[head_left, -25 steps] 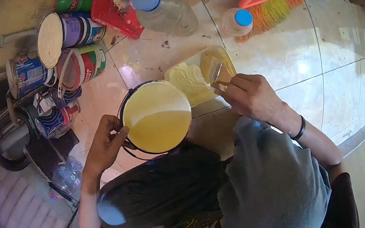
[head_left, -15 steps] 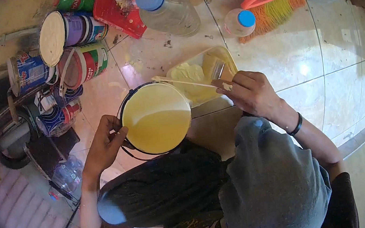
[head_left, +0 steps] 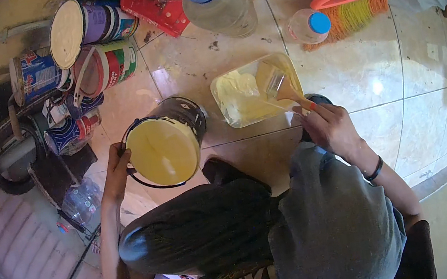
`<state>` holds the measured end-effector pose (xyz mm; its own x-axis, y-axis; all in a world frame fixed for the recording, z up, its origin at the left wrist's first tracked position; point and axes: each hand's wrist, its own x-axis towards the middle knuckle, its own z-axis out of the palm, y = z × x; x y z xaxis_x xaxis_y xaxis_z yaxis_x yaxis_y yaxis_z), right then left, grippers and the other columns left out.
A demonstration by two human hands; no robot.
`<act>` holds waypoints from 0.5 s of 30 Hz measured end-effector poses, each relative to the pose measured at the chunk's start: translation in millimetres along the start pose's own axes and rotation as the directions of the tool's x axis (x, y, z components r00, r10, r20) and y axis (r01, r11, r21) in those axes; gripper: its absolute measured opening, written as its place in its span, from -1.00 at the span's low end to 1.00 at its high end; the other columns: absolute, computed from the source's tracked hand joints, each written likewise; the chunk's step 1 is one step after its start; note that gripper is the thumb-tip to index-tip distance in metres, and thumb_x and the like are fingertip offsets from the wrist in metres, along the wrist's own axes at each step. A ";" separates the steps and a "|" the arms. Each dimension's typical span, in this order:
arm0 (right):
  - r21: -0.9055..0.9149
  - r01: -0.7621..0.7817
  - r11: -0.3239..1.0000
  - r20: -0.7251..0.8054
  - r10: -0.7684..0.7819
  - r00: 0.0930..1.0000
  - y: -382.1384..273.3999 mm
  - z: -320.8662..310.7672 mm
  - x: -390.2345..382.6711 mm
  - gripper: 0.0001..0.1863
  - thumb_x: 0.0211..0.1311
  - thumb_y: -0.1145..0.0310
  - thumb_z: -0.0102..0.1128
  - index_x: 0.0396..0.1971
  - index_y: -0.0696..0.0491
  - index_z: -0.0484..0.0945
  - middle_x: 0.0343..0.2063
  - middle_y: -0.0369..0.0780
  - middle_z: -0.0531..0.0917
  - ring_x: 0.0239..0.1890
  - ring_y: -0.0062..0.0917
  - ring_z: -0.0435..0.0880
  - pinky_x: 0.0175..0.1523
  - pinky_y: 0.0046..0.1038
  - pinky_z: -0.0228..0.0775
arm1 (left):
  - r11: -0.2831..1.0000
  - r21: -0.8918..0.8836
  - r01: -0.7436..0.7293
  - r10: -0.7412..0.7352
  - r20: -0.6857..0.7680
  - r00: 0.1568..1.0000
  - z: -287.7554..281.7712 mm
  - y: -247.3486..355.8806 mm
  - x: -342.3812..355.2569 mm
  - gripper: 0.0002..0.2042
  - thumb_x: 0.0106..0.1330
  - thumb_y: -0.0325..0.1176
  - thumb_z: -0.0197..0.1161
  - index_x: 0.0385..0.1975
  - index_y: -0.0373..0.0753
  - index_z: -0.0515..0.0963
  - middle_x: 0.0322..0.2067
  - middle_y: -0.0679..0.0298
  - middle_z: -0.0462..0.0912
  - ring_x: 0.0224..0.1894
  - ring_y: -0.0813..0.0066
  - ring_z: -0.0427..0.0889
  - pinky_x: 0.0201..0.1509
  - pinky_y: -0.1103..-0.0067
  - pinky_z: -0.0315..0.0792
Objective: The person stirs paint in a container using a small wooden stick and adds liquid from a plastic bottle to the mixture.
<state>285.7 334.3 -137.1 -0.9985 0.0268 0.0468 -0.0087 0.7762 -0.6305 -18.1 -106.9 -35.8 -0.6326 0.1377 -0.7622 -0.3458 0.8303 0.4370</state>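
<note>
A dark paint bucket [head_left: 188,116] leans toward me, showing pale yellow paint inside. My left hand [head_left: 117,165] is closed on its left rim, and the wire handle hangs along the near side. Right of the bucket, a clear plastic tray [head_left: 223,117] holds yellow paint. A paintbrush [head_left: 289,93] lies across it, bristles inside and wooden handle toward me. My right hand [head_left: 329,128] is closed at the tray's near right corner, pinching a thin pale stick [head_left: 273,103] that reaches over the tray. Whether its fingers also touch the brush handle, I cannot tell.
Several paint cans [head_left: 69,35] are stacked at the left beside a dark metal frame [head_left: 7,177]. Beyond the tray stand a large blue-capped bottle [head_left: 222,12] and a smaller bottle [head_left: 307,26]. An orange broom [head_left: 353,1] and a red dustpan [head_left: 155,8] lie farther back.
The bucket has tipped further toward me and moved slightly left, exposing its dark side. My right hand has drawn right and nearer, taking the stick away from the bucket rim to over the tray.
</note>
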 end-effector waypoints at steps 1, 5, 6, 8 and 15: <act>0.004 0.005 1.000 -0.001 -0.005 1.000 2.1 3.5 -0.9 -0.61 0.16 0.44 0.43 0.03 0.08 0.67 0.00 -0.09 0.73 -0.22 -0.28 0.80 -0.14 -0.29 0.72 | 1.000 0.001 0.003 -0.002 -0.006 1.000 -0.3 -3.6 4.2 -0.75 0.61 -0.09 0.11 0.12 0.00 0.42 -0.05 0.45 0.49 0.02 0.60 0.47 0.05 0.42 0.46; -0.020 0.026 0.999 -0.012 -0.026 1.000 1.1 7.0 1.6 -0.67 0.26 0.36 0.40 0.00 0.08 0.68 -0.01 -0.10 0.75 -0.18 -0.29 0.81 -0.12 -0.28 0.72 | 0.995 -0.089 0.050 -0.057 -0.074 0.996 -10.5 -36.7 27.0 -0.76 0.61 -0.13 0.10 0.12 -0.03 0.43 -0.09 0.44 0.50 -0.03 0.62 0.47 -0.02 0.45 0.49; -0.090 0.000 0.996 0.037 0.003 0.999 -1.1 4.8 5.4 -0.69 0.29 0.34 0.39 0.00 0.08 0.68 -0.05 -0.12 0.76 -0.17 -0.30 0.82 -0.12 -0.28 0.72 | 0.991 -0.124 0.059 -0.068 -0.068 0.995 -17.4 -49.0 30.3 -0.72 0.59 -0.10 0.12 0.15 -0.01 0.43 -0.04 0.44 0.51 0.03 0.60 0.47 0.02 0.40 0.48; -0.111 0.066 0.992 0.018 -0.064 0.998 -1.3 0.4 4.1 -0.69 0.29 0.33 0.38 0.00 0.07 0.68 -0.09 -0.14 0.77 -0.17 -0.31 0.82 -0.13 -0.29 0.71 | 0.990 -0.126 0.065 -0.075 -0.072 0.995 -16.2 -47.5 34.7 -0.72 0.59 -0.09 0.12 0.16 -0.01 0.43 -0.05 0.44 0.51 0.02 0.59 0.47 0.02 0.39 0.49; -0.150 0.108 0.983 0.066 -0.100 0.993 -4.4 -2.2 9.9 -0.77 0.30 0.37 0.36 -0.08 0.08 0.68 -0.18 -0.16 0.78 -0.14 -0.32 0.83 -0.17 -0.29 0.70 | 0.980 -0.191 0.060 -0.077 -0.085 0.993 -13.1 -46.8 42.1 -0.58 0.56 0.07 0.04 0.19 -0.09 0.42 -0.09 0.39 0.53 -0.04 0.52 0.51 0.03 0.37 0.48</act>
<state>276.0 332.5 -132.2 -0.9940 -0.0921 0.0581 -0.1089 0.8603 -0.4981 -37.7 -147.0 -82.1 -0.6604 0.0269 -0.7505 -0.5090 0.7187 0.4736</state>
